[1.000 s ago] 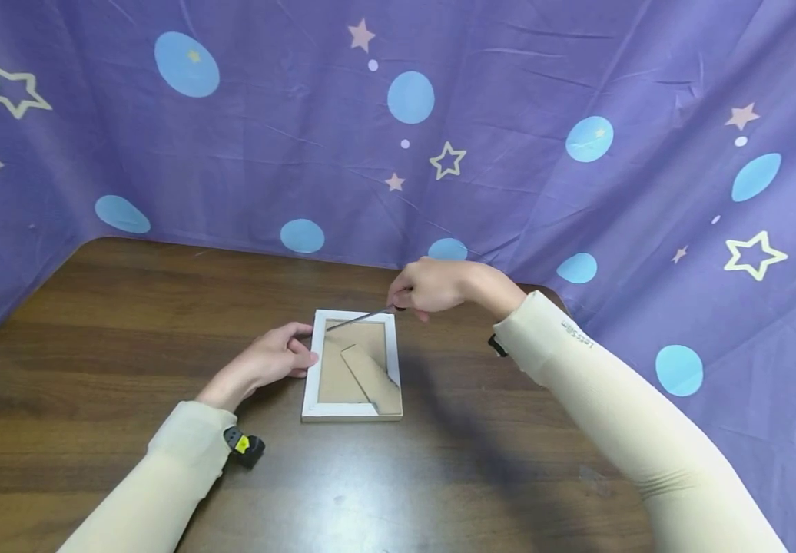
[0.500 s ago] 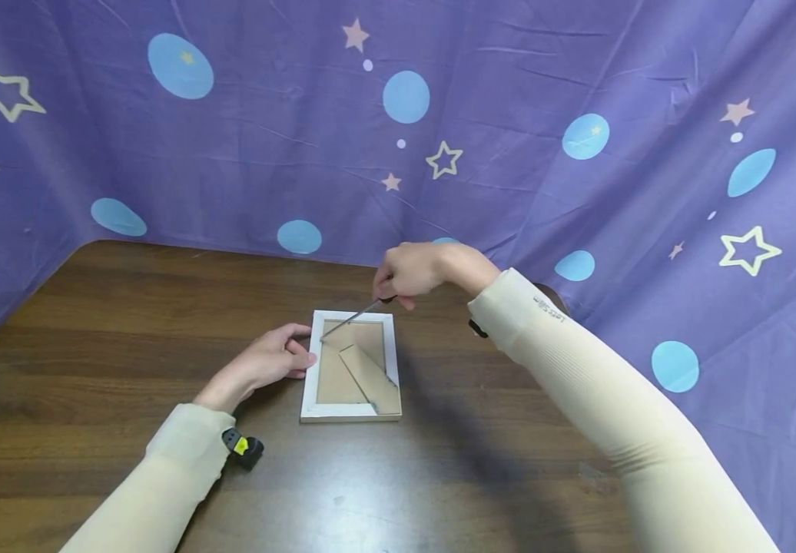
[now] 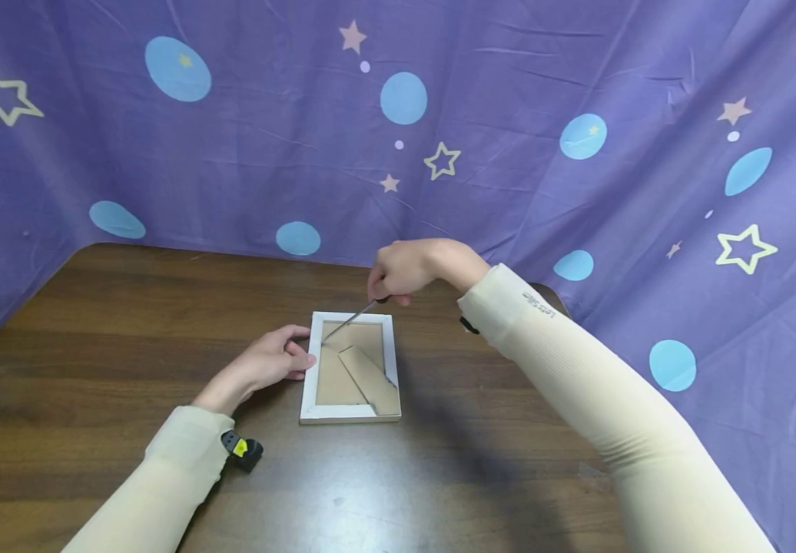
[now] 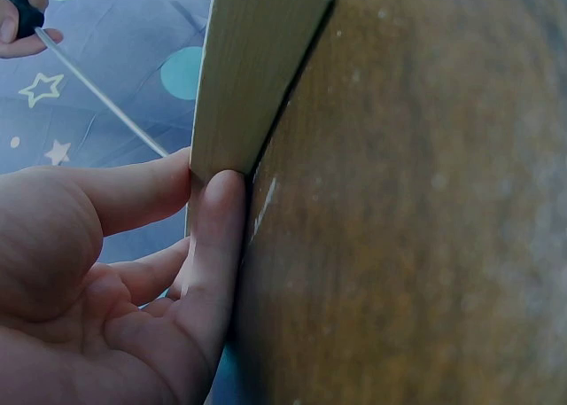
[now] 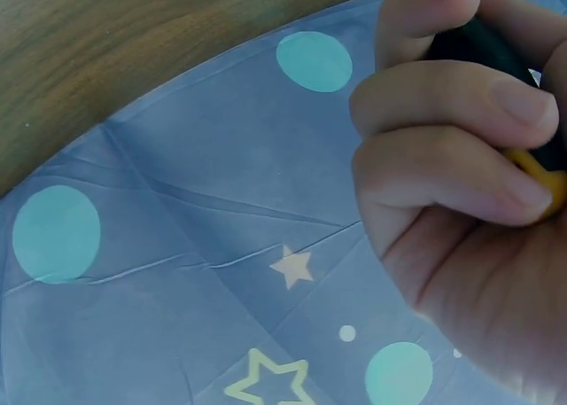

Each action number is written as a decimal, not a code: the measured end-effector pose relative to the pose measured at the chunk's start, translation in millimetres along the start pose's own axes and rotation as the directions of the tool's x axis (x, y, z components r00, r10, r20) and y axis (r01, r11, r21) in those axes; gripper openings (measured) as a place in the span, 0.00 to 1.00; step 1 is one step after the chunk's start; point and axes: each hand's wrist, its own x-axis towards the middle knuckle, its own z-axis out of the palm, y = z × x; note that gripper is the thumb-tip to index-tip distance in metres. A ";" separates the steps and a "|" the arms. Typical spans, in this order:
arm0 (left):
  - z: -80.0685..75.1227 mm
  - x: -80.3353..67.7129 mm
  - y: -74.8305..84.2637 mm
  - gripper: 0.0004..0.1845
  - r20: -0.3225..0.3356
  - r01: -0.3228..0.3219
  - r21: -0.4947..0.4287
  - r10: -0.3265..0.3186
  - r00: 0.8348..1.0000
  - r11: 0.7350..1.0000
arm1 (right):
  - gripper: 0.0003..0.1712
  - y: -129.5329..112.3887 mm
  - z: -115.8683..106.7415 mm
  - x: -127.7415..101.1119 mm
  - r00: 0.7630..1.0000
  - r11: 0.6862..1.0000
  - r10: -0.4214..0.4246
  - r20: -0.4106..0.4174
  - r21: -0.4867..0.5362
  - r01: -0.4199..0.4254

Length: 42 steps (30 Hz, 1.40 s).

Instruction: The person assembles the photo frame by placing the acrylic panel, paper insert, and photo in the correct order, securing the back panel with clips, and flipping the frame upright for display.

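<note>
Head view: white picture frame (image 3: 350,367) lies face-down on the wooden surface (image 3: 94,430). Left hand (image 3: 266,361) braces its left edge with straight fingers. Right hand (image 3: 401,270) clasps a screwdriver (image 3: 349,318), tip at the backing's top-left corner. Risk: the tip slipping toward the bracing fingers, or gouging the backing.

Both arms reached forward in pale cream sleeves, the left from the lower left, the right slanting in from the lower right and stretched farther out. The left hand (image 3: 263,362) lay low with the palm turned inward — its fingers (image 4: 213,245) straight and pressed flat sideways, the thumb resting above them. The right hand (image 3: 401,270) was raised higher, its wrist bent downward — the fingers (image 5: 443,104) curled tightly into a closed grip, knuckles stacked one above another. A small dark device with a yellow mark sat strapped at the left wrist.
</note>
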 end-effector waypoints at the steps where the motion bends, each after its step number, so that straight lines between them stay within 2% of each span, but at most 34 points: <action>1: 0.3 0.3 -0.2 0.36 0.000 -0.002 0.001 0.002 1.000 1.000 | 0.19 -0.6 -0.6 0.4 1.000 1.000 -0.003 0.001 -0.007 0.003; 5: 1.4 1.4 -0.7 0.36 -0.002 -0.011 -0.007 0.011 1.000 1.000 | 0.19 -4.9 -4.4 1.9 1.000 1.000 0.015 0.025 -0.002 -0.015; 9: 2.2 0.5 0.8 0.35 -0.007 -0.008 0.001 0.008 1.000 1.000 | 0.18 -8.7 -9.5 5.5 0.993 0.994 0.088 0.075 0.055 -0.092; 12: 2.6 0.2 1.8 0.35 -0.010 0.006 0.009 -0.006 1.000 1.000 | 0.14 -13.1 -13.7 7.9 0.985 0.986 0.132 0.106 0.084 -0.142; 20: 1.6 0.9 0.5 0.36 -0.006 0.001 0.009 -0.001 1.000 1.000 | 0.18 -33.8 -27.5 12.9 0.963 0.970 0.226 0.144 0.059 -0.236; 25: 1.5 0.4 0.8 0.36 -0.005 0.000 0.018 0.000 1.000 1.000 | 0.19 -38.4 -28.4 17.9 0.964 0.974 0.219 0.151 0.017 -0.224; 30: 1.2 -2.4 1.1 0.36 0.008 -0.010 0.021 0.010 1.000 1.000 | 0.19 -34.2 -23.7 19.9 0.965 0.974 0.222 0.143 0.020 -0.227; 33: 1.2 -3.6 1.9 0.36 0.003 -0.008 0.019 0.008 1.000 1.000 | 0.18 -29.0 -20.6 18.7 0.968 0.975 0.212 0.130 0.043 -0.220; 38: 2.0 -3.8 3.8 0.36 0.002 0.003 0.011 -0.003 1.000 1.000 | 0.19 -19.0 -14.8 15.6 0.982 0.985 0.140 0.127 0.088 -0.151; 42: 1.7 -3.3 3.9 0.36 0.003 0.002 0.014 -0.002 1.000 1.000 | 0.12 -10.7 -10.2 13.4 0.987 0.984 0.112 0.114 0.123 -0.126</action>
